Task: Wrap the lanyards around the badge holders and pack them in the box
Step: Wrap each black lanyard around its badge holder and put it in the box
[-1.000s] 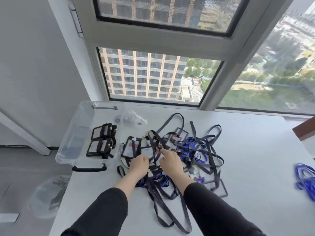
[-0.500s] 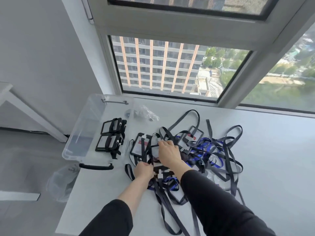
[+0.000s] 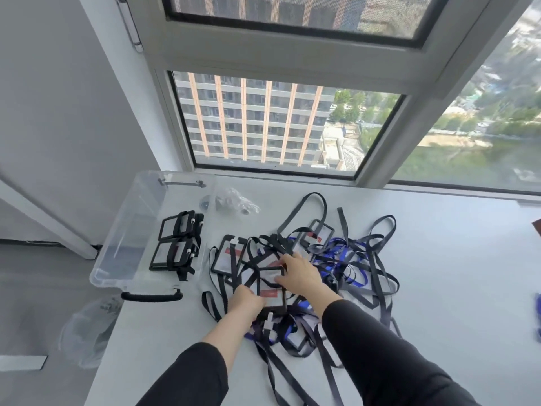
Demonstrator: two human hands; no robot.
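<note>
Head camera, looking down: a clear box (image 3: 133, 227) stands open at the left edge of the white table (image 3: 445, 276). I count two wrapped holders (image 3: 175, 244) in it, one behind the other against its right side, each bound in its black strap. I see nothing else in it.

Both of my subject's hands are close together over the tangle just right of the box. The left hand (image 3: 246, 300), fingers curled, grips the lower left edge of one holder (image 3: 270, 291), which shows a red stripe. The right hand (image 3: 300, 273) lies on that holder's upper right corner, thumb on its face and fingers reaching past the top edge; I cannot tell whether they pinch it. Both sleeves are black.

Around this holder the lanyards (image 3: 366, 259) sprawl in one knot, black and blue, too tangled for me to count. I make out three more loose holders among them, others perhaps buried. One crumpled clear wrapper (image 3: 237, 200) lies behind the box, near the window, and one blue strap (image 3: 538, 312) shows at the table's far right edge.
</note>
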